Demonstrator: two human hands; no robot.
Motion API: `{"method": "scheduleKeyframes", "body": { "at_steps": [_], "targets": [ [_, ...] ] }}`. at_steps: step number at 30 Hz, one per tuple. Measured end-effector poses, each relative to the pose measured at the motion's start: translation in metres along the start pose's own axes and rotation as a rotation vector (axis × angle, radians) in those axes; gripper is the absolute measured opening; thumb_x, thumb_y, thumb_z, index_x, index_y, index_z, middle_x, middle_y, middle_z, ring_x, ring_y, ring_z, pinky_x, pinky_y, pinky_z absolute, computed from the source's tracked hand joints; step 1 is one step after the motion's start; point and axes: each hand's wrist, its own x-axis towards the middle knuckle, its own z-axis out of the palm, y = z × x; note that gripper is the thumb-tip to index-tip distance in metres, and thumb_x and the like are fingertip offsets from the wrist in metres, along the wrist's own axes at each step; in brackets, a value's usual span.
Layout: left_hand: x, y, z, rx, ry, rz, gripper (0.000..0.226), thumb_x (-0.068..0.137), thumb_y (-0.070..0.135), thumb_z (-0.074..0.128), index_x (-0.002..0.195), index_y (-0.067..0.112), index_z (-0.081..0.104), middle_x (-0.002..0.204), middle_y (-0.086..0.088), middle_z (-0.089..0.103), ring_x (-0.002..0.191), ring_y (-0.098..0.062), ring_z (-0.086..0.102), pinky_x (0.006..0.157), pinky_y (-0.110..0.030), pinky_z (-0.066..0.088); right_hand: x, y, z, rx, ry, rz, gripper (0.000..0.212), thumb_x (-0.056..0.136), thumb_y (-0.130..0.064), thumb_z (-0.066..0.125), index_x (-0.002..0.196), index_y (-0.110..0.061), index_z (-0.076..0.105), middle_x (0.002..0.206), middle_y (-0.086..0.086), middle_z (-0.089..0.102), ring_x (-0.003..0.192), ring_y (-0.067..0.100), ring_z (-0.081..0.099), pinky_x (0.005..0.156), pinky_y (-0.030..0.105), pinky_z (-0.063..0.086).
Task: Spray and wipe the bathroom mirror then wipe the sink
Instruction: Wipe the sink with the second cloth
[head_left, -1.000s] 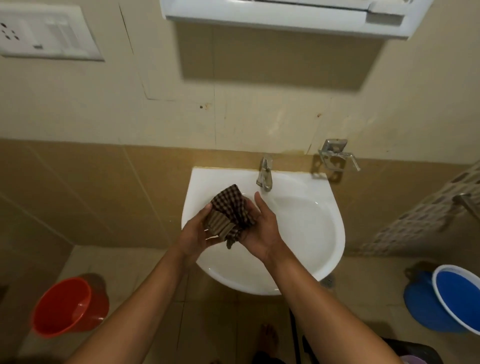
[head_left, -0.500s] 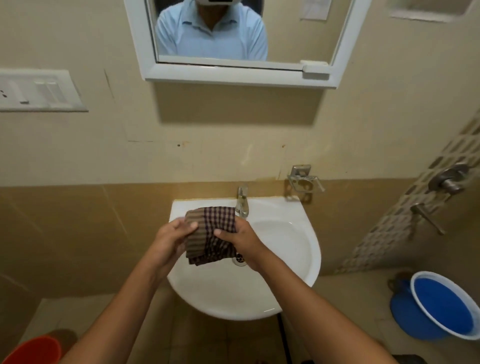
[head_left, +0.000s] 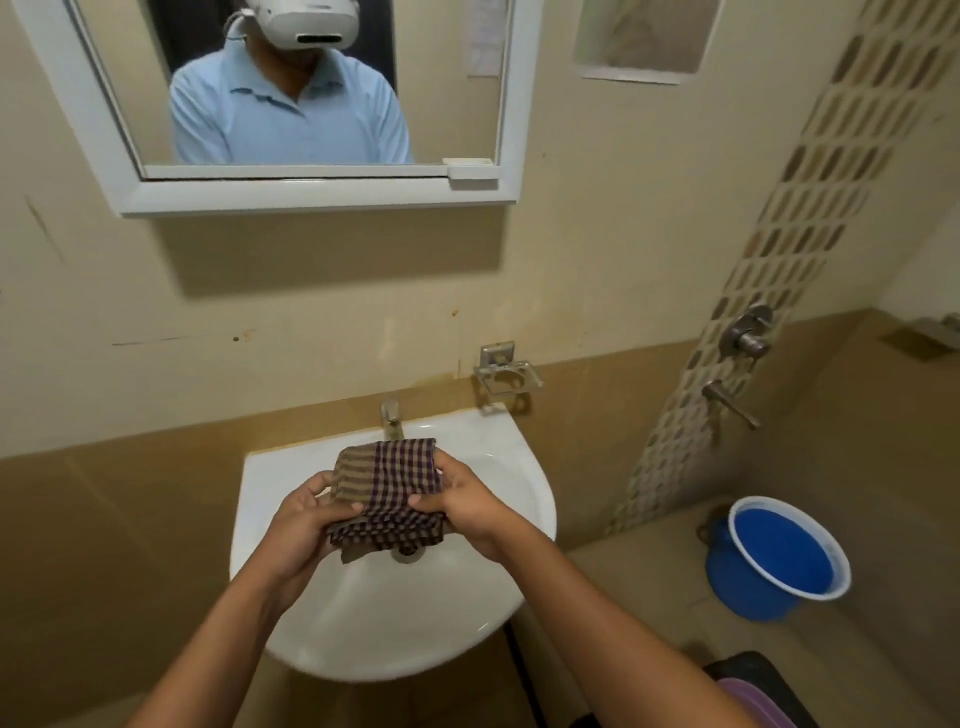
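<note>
Both hands' fingers (head_left: 337, 512) curl round the checked cloth (head_left: 389, 493) over the sink (head_left: 519, 457)

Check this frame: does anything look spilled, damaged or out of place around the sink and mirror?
Nothing is spilled or broken. The beige wall between the white-framed mirror and the white ceramic sink carries scuffs and small brown stains. Both the left hand and the right hand hold the folded brown checked cloth over the basin.
</note>
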Motion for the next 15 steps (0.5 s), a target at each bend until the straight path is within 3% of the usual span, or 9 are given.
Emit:
{"method": "scheduleKeyframes", "body": {
  "at_steps": [3, 6, 9, 12, 15],
  "targets": [
    [0.013, -0.004, 0.032, -0.021, -0.044, -0.012, 0.030, 0.085, -0.014, 0.055, 0.104, 0.008, 0.059, 0.103, -0.017, 0.072, 0.085, -0.023, 0.071, 0.066, -0.029, 0.058, -0.014, 0.005, -0.031, 0.100, 0.060, -0.042, 0.049, 0.092, 0.005, 0.050, 0.129, -0.027, 0.055, 0.122, 0.002, 0.066, 0.116, 0.029, 0.060, 0.086, 0.050, 0.055],
    [0.024, -0.009, 0.073, -0.045, -0.112, -0.028, 0.034, 0.084, -0.016, 0.052, 0.109, 0.006, 0.059, 0.104, -0.017, 0.072, 0.089, -0.026, 0.071, 0.066, -0.032, 0.060, -0.031, 0.014, -0.065, 0.220, 0.154, -0.066, 0.042, 0.092, 0.010, 0.043, 0.117, -0.016, 0.063, 0.112, 0.008, 0.069, 0.099, 0.027, 0.067, 0.067, 0.037, 0.058],
    [0.033, -0.018, 0.123, -0.065, -0.182, -0.056, 0.031, 0.075, -0.016, 0.051, 0.101, 0.000, 0.059, 0.093, -0.018, 0.073, 0.077, -0.027, 0.072, 0.061, -0.035, 0.061, -0.053, 0.017, -0.103, 0.219, 0.239, -0.075, 0.038, 0.087, 0.017, 0.042, 0.091, -0.010, 0.068, 0.096, 0.013, 0.067, 0.075, 0.023, 0.066, 0.055, 0.032, 0.056],
    [0.045, -0.028, 0.174, -0.075, -0.256, -0.122, 0.019, 0.071, -0.009, 0.047, 0.085, -0.001, 0.058, 0.096, -0.023, 0.069, 0.073, -0.033, 0.069, 0.057, -0.038, 0.058, -0.077, 0.024, -0.149, 0.165, 0.317, -0.108, 0.039, 0.085, 0.019, 0.041, 0.080, -0.009, 0.068, 0.094, 0.004, 0.070, 0.076, 0.015, 0.067, 0.058, 0.029, 0.056],
    [0.056, -0.041, 0.220, -0.114, -0.353, -0.229, 0.021, 0.081, 0.009, 0.039, 0.076, -0.002, 0.056, 0.100, -0.029, 0.064, 0.073, -0.040, 0.061, 0.054, -0.038, 0.051, -0.105, 0.029, -0.195, 0.169, 0.373, -0.141, 0.042, 0.080, 0.021, 0.040, 0.073, -0.010, 0.068, 0.097, 0.012, 0.067, 0.085, 0.009, 0.067, 0.073, 0.023, 0.054]
  ]
}}
